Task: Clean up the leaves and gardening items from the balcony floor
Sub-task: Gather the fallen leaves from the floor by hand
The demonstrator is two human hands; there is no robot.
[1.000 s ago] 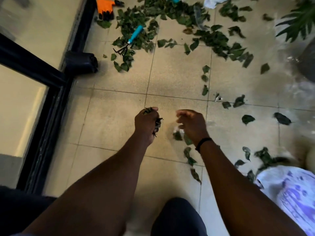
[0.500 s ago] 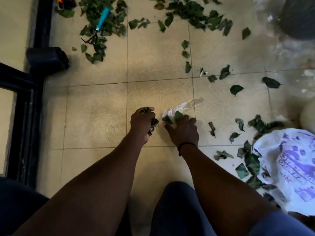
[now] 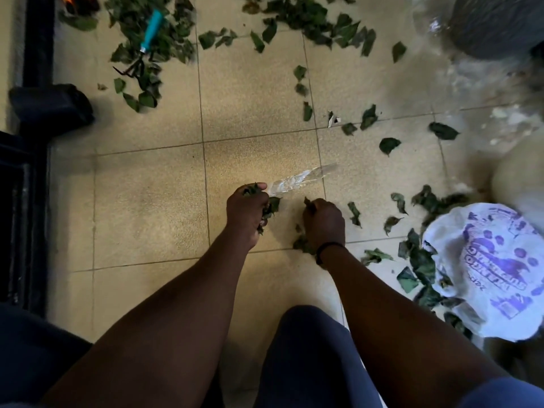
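The left hand [image 3: 247,214] is closed around a wad of gathered leaves [image 3: 269,209], and the right hand [image 3: 323,220] is curled on a leaf at the floor tile. The leaves appear light, limp and crushable, so they are best bunched in a loose fist rather than pinched singly. More leaves [image 3: 391,223] lie just right of the right hand toward the printed white bag [image 3: 500,269], with a dense scatter around the blue-handled hand rake [image 3: 147,39] well beyond both hands.

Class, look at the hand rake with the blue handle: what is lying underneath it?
The hand rake lies on a heap of green leaves, its dark prongs over more leaves. The floor tiles directly beneath are covered, so anything under the heap cannot be seen.
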